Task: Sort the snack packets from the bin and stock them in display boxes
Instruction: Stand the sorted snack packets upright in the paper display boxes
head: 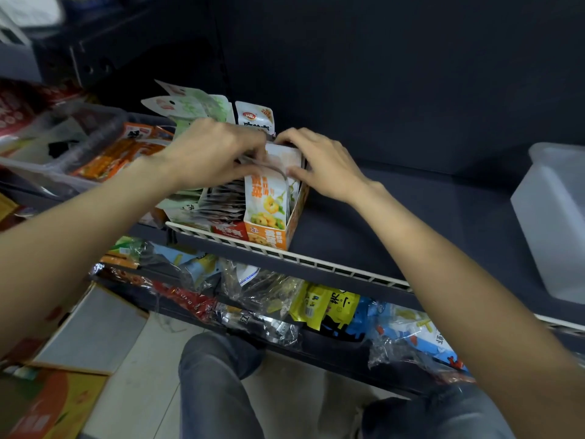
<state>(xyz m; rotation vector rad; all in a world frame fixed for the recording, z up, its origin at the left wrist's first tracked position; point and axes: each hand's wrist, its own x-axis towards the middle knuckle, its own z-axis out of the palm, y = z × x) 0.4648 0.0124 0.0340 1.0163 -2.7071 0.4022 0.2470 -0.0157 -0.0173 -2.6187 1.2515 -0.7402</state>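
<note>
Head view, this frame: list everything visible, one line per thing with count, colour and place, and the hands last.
Orange cardboard display box: one, orange and white, on the dark shelf behind the rail, rightmost of the row.
White snack packets with yellow rings: several, upright in that box.
Silvery packets: a stack, in the neighbouring box on the left.
Pale green display boxes: two flaps visible, behind the left hand.
Clear plastic bin: one, left on the shelf, holding orange packets.
Translucent white bin: one, right edge of the shelf.
White wire rail: one, along the shelf front.
Bagged snacks: many, mixed colours, lower shelf.
Left hand: pinching packet tops.
Right hand: gripping the packets' right side.
</note>
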